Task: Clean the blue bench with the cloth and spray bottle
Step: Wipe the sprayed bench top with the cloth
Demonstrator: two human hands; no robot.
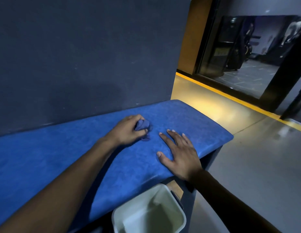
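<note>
The blue padded bench point(62, 157) runs from the lower left to its rounded right end, set against a dark wall. My left hand point(128, 130) is closed around a crumpled blue cloth point(144, 126) and presses it on the bench top near the wall. My right hand point(178, 153) lies flat on the bench, fingers spread, close to the front edge and just right of the cloth. No spray bottle is in view.
A white square bin point(149, 214) stands on the floor right under the bench's front edge. The dark wall point(87, 56) rises behind the bench. Grey floor with a yellow line point(230, 96) extends to the right, with a glass door beyond.
</note>
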